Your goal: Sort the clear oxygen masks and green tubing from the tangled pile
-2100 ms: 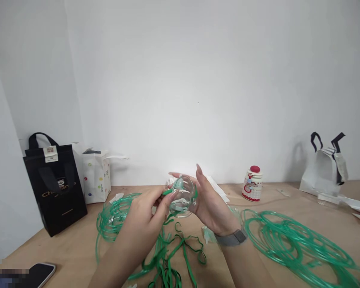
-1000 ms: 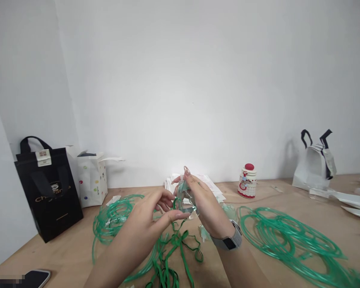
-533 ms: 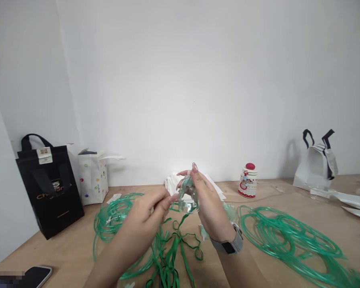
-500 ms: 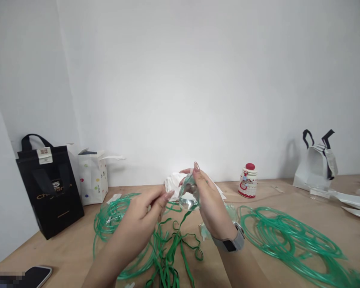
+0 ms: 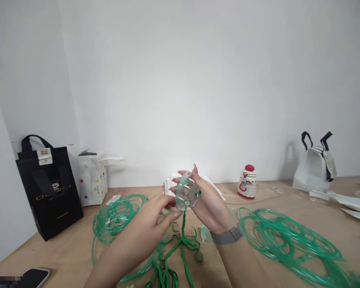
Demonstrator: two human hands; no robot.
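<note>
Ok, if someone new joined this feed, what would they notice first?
Probably the clear oxygen mask held in the right hand at centre, with the left hand close beside it. Next come the bright green tubing coiled at the right and the darker green straps tangled below the mask in the picture. At far left, the black carrier bag stands out too.

Soft light washes the plain white wall (image 5: pixel 192 88), brightest at center, dimmer toward corners; a faint shadow falls left of the white, black-handled bag (image 5: pixel 315 166). Highlights glint on the clear plastic mask (image 5: pixel 184 195); coiled green tubing (image 5: pixel 288 236) blurs at lower right.
</note>
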